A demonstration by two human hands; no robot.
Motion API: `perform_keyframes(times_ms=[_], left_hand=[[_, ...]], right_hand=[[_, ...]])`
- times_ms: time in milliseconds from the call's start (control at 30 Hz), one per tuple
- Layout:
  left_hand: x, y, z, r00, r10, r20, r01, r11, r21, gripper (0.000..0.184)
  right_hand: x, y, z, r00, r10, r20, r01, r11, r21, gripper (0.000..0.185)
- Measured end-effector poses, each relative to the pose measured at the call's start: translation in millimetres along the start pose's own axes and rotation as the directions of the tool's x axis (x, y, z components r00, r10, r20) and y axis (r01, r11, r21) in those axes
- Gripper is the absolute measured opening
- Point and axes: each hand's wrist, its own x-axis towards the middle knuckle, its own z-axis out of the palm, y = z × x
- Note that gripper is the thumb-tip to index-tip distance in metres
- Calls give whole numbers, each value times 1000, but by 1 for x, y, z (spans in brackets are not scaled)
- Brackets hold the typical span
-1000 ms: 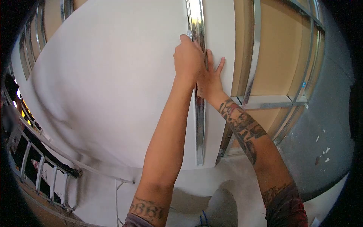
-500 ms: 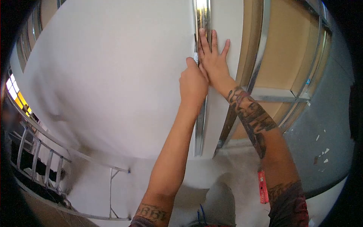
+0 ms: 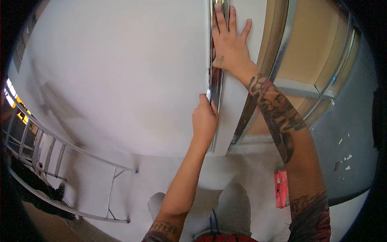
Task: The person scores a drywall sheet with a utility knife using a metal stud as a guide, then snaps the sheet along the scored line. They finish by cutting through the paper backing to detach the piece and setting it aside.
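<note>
My left hand (image 3: 204, 123) is closed around the handle of a utility knife (image 3: 208, 92), low on the wall panel. The knife's thin blade points upward along the left edge of a shiny metal stud (image 3: 218, 82). Higher up, my right hand (image 3: 231, 46) lies flat on the stud with its fingers spread. The stud runs upright against a large white drywall sheet (image 3: 129, 76). My left fist hides most of the knife handle.
On the right stands an open metal frame (image 3: 296, 86) with tan board behind it. A red box (image 3: 281, 188) lies on the floor near my right forearm. At lower left is a metal ladder (image 3: 72, 146). White scraps (image 3: 347, 157) dot the grey floor at right.
My left hand has slid down along the stud with the knife, farther from my right hand. My right hand stays flat on the stud, appearing higher as the view has shifted.
</note>
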Motion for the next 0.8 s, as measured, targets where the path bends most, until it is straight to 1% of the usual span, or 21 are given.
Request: perform_keyframes(times_ms=[100,167,233,267,333,367,433,467,500,533,567,600,633,667,733,800], left_hand=[[-22,-21,15,998,-41,48,41,999,5,21],[-58,-61,38,994,-77,75,75,997,29,22],[-90,-95,55,977,-148,155,144,989,38,23],[-104,-102,55,979,-143,149,138,990,39,23],[-114,-107,53,992,-114,58,120,986,-120,25],[-95,-95,44,996,-85,36,89,988,-127,25],[-55,-47,-4,994,37,-106,-62,968,-243,25],[-23,-18,-32,976,129,-174,-166,962,-219,25],[17,15,-62,947,220,-236,-266,946,-187,25],[57,48,-91,872,357,-336,-417,900,-127,23],[94,83,-119,837,408,-364,-465,881,-84,18],[131,115,-144,793,458,-401,-515,857,-39,16],[173,139,-158,774,462,-434,-557,822,-119,20],[205,164,-174,729,527,-437,-600,799,-37,25],[265,207,-190,644,623,-443,-613,767,188,33],[283,245,-204,783,517,-346,-537,843,44,36]], right_hand=[[-4,1,-4,1000,11,27,-12,999,32,119],[-5,1,-1,999,23,42,-25,999,38,119],[-5,-2,2,998,31,49,-34,998,51,120],[-5,-2,3,999,19,51,-21,999,35,121],[-4,-1,1,999,12,34,-12,1000,8,122],[-3,-1,-2,998,17,64,-18,1000,20,122],[1,-2,-8,995,20,102,-25,998,50,120],[1,-2,-10,997,26,70,-29,999,45,120],[0,-1,-13,996,20,84,-26,998,64,119],[1,-1,-17,995,15,94,-23,997,80,118],[3,-2,-20,998,22,62,-26,997,70,118],[4,-3,-24,990,29,138,-33,999,26,117],[4,-4,-27,975,37,217,-35,999,-16,115],[6,-5,-32,980,37,196,-33,999,-22,115],[8,-5,-40,939,52,340,-43,999,-33,115],[9,-7,-39,946,52,320,-39,998,-46,115]])
